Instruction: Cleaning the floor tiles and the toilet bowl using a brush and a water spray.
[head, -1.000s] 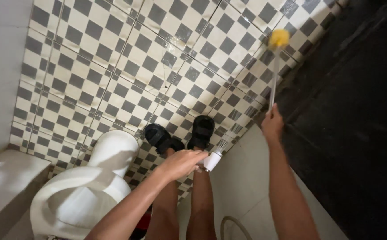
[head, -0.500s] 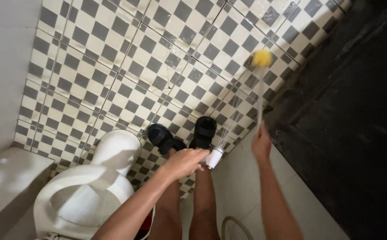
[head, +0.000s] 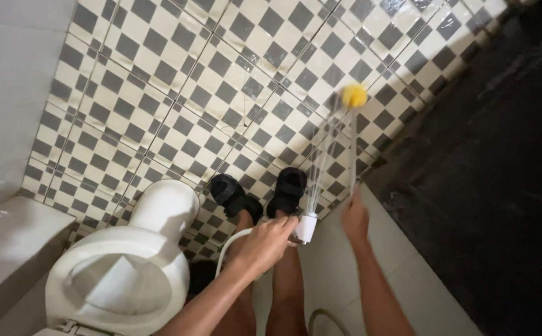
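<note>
Yellow-headed brush (head: 353,97) stands out over the checked floor (head: 159,93), its handle gripped in my right hand (head: 354,218); my left hand (head: 269,239) squeezes the white sprayer (head: 305,228), best aimed straight at the bristles

Glossy ceramic toilet (head: 121,274) — wet floor tiles (head: 221,81)

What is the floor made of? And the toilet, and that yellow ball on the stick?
The floor looks like glazed ceramic tile: grey and white checks, grout lines, wet shine. The toilet seems to be glossy white porcelain, smooth with soft highlights. The yellow brush head looks like plastic bristles or sponge; too small to tell.
</note>
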